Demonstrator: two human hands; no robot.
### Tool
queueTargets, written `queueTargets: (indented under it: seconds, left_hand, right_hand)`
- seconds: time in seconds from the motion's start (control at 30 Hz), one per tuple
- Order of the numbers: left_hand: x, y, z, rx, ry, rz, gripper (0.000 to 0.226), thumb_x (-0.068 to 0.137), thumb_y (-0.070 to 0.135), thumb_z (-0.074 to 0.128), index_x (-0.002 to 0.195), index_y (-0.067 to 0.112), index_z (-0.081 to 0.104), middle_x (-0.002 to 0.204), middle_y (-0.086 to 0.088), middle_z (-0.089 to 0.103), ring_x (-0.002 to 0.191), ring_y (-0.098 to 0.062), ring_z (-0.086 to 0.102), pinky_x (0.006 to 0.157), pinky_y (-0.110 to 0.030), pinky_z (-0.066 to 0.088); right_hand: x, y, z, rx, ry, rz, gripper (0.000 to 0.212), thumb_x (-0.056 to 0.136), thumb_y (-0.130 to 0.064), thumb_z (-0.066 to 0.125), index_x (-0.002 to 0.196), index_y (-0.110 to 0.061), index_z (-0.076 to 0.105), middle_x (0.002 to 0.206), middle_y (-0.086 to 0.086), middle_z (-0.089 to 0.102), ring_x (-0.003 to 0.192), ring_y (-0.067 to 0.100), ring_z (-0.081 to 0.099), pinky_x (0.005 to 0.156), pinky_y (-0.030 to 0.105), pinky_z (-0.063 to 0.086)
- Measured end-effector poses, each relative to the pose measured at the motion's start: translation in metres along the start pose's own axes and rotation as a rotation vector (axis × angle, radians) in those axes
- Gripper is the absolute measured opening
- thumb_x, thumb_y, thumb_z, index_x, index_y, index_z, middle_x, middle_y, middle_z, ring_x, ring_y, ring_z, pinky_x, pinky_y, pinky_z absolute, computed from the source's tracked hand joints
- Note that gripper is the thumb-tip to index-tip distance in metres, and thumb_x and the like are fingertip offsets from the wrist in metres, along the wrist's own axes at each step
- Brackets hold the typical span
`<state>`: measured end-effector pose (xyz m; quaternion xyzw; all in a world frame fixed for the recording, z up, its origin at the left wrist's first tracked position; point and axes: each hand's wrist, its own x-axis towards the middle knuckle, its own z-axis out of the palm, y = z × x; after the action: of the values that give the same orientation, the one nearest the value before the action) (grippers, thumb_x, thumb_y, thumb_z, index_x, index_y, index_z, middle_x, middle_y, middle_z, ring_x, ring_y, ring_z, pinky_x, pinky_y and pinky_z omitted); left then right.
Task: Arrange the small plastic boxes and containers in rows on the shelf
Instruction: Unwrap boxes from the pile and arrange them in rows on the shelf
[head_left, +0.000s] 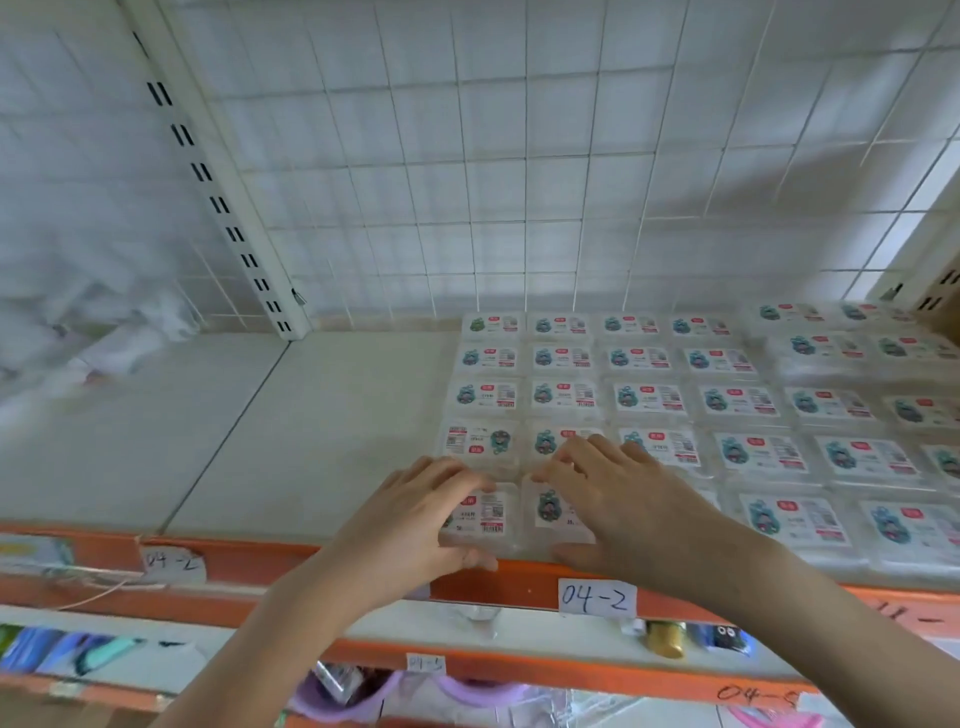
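Several small clear plastic boxes with white labels lie in rows on the right part of the white shelf (311, 415). My left hand (415, 519) rests on the front-left box (485, 514), fingers spread over its top and thumb against its front edge. Beside it, my right hand (618, 499) covers the neighbouring front box (548, 512), fingers reaching onto the box behind (550, 441). One box in the second row (480, 441) has its label turned the other way round.
An orange shelf edge (519, 582) carries handwritten tags "04-2" (596, 597). A wire grid (519, 182) backs the shelf, with a slotted upright (223, 208) at the left. White bagged goods (104, 332) lie far left. Lower shelves hold mixed items.
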<state>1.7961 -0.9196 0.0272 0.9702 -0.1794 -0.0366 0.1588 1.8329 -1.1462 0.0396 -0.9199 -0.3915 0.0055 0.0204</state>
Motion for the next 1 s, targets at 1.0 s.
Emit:
queueTargets:
  seconds: [1.0]
  left_hand:
    - [0.141, 0.119, 0.000, -0.161, 0.282, 0.378, 0.057, 0.080, 0.047, 0.053, 0.129, 0.018, 0.052, 0.126, 0.005, 0.053, 0.120, -0.008, 0.039, 0.105, -0.029, 0.035]
  right_hand:
    - [-0.095, 0.116, -0.056, 0.243, 0.196, 0.583, 0.072, 0.085, -0.031, 0.067, 0.144, -0.030, 0.025, 0.147, -0.011, 0.025, 0.134, 0.010, 0.028, 0.106, 0.027, 0.029]
